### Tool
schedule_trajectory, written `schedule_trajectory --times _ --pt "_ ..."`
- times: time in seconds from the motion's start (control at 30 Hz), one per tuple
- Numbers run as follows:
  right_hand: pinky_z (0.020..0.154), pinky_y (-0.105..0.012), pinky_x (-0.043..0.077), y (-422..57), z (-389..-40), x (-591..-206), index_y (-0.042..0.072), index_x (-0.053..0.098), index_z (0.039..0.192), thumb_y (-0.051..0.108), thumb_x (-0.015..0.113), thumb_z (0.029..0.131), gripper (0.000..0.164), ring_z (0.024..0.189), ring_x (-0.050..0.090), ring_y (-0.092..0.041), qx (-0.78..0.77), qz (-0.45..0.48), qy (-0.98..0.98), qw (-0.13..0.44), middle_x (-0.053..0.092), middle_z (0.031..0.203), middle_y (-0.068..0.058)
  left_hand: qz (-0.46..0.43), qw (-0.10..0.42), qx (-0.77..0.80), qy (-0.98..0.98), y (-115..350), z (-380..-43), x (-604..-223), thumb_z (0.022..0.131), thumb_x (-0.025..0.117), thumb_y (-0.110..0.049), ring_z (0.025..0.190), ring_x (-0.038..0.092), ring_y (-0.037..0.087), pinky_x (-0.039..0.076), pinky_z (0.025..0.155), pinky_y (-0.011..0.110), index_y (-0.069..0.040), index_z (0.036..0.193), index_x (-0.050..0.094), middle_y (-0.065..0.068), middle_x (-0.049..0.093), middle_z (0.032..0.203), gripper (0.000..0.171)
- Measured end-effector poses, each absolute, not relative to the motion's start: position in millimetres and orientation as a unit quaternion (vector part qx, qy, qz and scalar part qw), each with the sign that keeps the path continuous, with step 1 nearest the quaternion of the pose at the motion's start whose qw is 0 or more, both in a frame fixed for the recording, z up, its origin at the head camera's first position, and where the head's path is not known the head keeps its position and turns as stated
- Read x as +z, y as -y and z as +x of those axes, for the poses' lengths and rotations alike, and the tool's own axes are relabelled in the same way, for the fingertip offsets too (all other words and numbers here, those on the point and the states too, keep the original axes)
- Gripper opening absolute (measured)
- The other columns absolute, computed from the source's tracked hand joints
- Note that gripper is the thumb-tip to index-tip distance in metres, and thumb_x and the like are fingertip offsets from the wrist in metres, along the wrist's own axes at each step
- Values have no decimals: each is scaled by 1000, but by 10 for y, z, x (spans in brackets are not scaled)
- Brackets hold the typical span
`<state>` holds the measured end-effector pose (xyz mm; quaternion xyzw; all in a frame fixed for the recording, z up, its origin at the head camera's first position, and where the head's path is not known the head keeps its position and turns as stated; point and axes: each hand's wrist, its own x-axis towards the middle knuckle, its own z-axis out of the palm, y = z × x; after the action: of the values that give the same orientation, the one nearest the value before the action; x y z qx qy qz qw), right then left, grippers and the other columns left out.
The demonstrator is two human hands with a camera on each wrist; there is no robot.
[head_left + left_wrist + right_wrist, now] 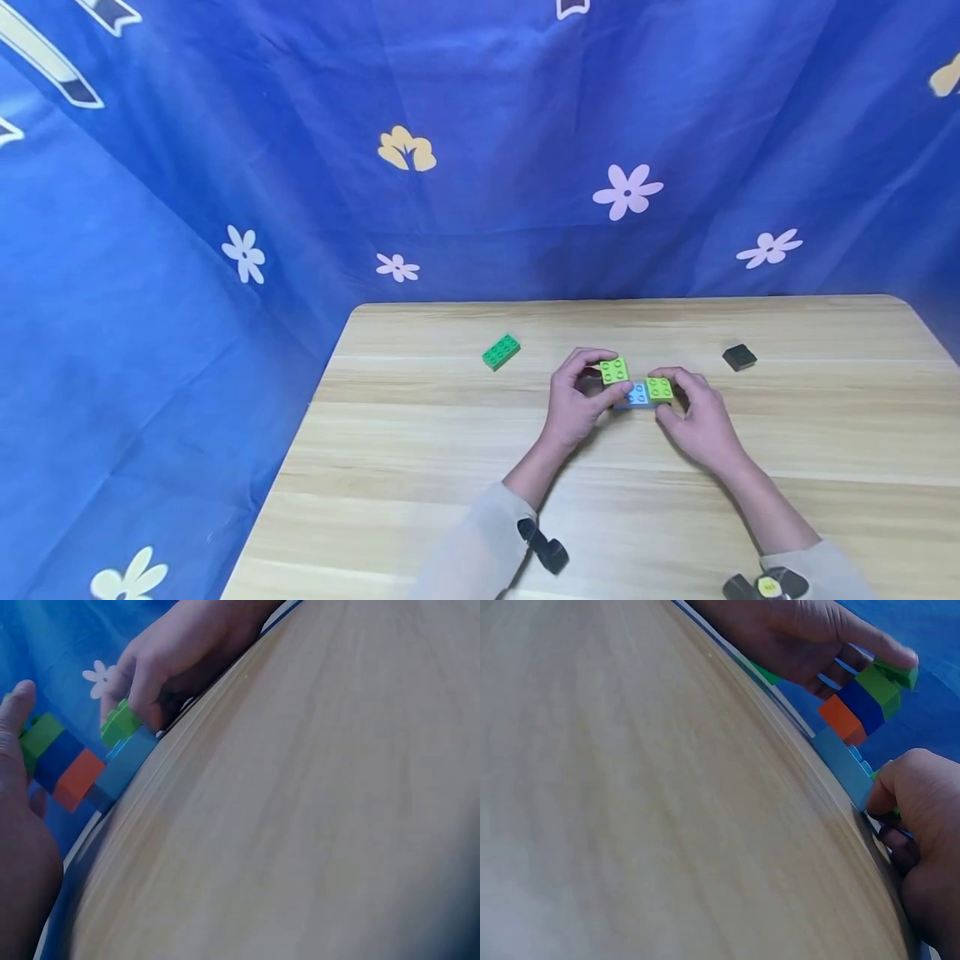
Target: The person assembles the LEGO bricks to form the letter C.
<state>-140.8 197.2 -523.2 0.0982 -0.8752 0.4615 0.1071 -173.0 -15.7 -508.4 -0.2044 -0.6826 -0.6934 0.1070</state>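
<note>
A light blue toy building brick (637,394) lies flat on the table. On its left end rises a stack: an orange brick (841,718), a dark blue brick (861,705) and a lime green brick (613,371) on top. My left hand (573,406) pinches the top of this stack between thumb and fingers. A second lime green brick (660,389) sits on the light blue brick's right end. Around that end my right hand (703,422) curls its thumb and fingers, holding the assembly; its fingertips are partly hidden in the right wrist view.
A green brick (501,352) lies at the back, left of the hands. Toward the back right is a small black block (739,357). The wooden table (420,467) ends at a blue patterned curtain (495,217) behind and on the left.
</note>
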Motion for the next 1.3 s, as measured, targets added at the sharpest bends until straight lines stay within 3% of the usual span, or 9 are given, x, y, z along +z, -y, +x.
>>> schedule_trajectory --times 0.17,0.37,0.6,0.83,0.97,1.3 --pt "98 -44 46 -1982 -1416 -5241 7 68 129 -10 72 81 50 114 59 -32 456 95 878 107 69 123 -17 -194 79 -703 680 123 -1719 -5068 85 88 -2 105 67 14 61 93 42 -6 125 72 4 66 115 43" --pt "97 -33 46 -1978 -1413 -5223 8 68 129 -9 73 81 50 113 58 -29 455 93 879 105 69 121 -16 -180 53 -698 691 140 -1708 -5055 87 87 -6 102 71 15 61 91 39 -14 126 74 1 74 113 42" --pt "96 -33 45 -1985 -1417 -5226 9 68 129 -9 72 82 51 113 58 -28 455 95 879 107 69 121 -15 -198 73 -670 712 151 -1722 -5046 87 89 -10 98 72 12 63 86 37 -12 125 75 7 76 110 41" --pt "95 -27 45 -1974 -1413 -5240 8 69 129 -10 72 81 51 111 57 -25 457 95 878 108 69 120 -15 -222 96 -643 726 172 -1723 -5025 87 89 -13 96 74 25 65 83 38 -12 125 77 8 75 112 40" --pt "94 -24 45 -1955 -1408 -5245 8 69 129 -10 72 81 51 111 57 -25 459 95 877 109 69 119 -15 -235 99 -626 737 201 -1725 -5017 88 89 -14 95 75 25 65 81 36 -13 124 77 6 75 114 38" --pt "96 -42 47 -1969 -1410 -5247 8 68 130 -9 72 81 52 111 57 -29 458 96 877 106 68 121 -16 -241 59 -623 742 239 -1747 -5039 92 85 -14 101 70 16 62 90 32 -15 130 73 4 74 115 40"
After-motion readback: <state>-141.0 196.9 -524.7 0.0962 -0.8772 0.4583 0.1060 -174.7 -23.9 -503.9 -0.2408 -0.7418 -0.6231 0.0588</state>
